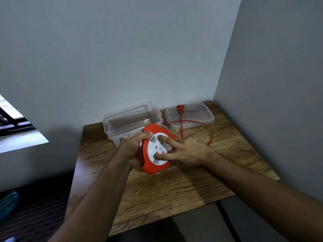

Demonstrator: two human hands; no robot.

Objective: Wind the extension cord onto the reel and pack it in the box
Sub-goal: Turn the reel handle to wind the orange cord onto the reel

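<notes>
Hands: left hand (132, 148) grips reel (156, 149), right hand (187, 151) splayed on it; box (132, 119) empty.

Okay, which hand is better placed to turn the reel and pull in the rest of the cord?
Right. The right hand already has fingers in the white hub's recesses on the reel, nearest the loose orange cord. The left hand is gripping the red housing, steadying it.

A wooden table (174, 189) fills a corner of plain grey walls (104, 49), a window (10, 119) at left.
</notes>
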